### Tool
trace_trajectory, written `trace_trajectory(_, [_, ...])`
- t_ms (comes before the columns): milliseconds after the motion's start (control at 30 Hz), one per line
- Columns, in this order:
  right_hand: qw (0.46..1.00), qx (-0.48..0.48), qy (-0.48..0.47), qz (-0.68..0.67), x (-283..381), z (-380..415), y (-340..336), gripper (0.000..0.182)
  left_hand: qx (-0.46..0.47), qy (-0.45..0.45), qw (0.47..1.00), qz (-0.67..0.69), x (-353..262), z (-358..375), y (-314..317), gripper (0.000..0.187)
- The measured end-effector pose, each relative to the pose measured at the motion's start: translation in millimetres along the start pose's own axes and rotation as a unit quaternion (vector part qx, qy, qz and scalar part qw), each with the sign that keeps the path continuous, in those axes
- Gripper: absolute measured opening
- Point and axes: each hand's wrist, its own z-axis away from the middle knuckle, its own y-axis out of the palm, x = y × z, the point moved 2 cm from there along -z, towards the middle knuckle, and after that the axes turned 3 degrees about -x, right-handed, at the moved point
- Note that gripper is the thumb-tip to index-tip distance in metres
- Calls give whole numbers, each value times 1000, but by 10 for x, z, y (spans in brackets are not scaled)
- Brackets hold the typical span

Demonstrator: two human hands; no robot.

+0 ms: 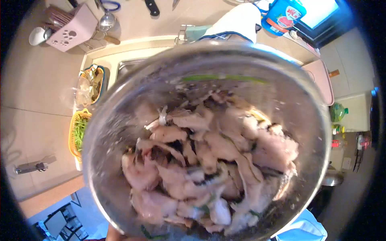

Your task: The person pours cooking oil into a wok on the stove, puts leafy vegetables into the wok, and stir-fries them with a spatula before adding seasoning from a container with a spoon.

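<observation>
A large round metal bowl [102, 132] fills most of the view, tipped toward me so that its inside shows. In it lie pale pink and greyish pieces of what looks like raw meat [225, 148], wet and slightly blurred, with bits of green among them. A long green strip [223, 78] sticks to the bowl's upper inner wall. At the bottom left, a small part of my left hand [114, 234] shows against the rim, gripping the bowl; most of it is hidden. My right hand does not appear.
Beyond the bowl is a counter with a sink [126, 67], a pink utensil holder [76, 28], a black-handled knife [152, 7] and a blue bottle [283, 17]. On the left stand a yellow basket of greens [74, 132] and another basket [100, 78]. A pink board [319, 80] is at right.
</observation>
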Motion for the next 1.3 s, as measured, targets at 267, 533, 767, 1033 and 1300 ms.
trace_trajectory(267, [986,143,-34,-81,166,459,25,64,-64,60,969,233,-41,-466,238,24])
trace_trajectory(533, [960,166,-135,-180,241,1289,-94,67,0,155,988,2,-390,-1171,1094,36])
trace_trajectory(767, [868,-210,-106,-438,-306,1926,-839,29,303,89,930,-188,-409,-1903,2257,32])
trace_trajectory(1033, [778,-395,-200,-446,-592,2525,-2821,8,-194,841,471,-180,-2395,-652,2058,50])
trace_trajectory(1300, [726,-428,-218,-492,-821,2467,-4573,12,-492,780,323,-212,-2524,74,1797,46])
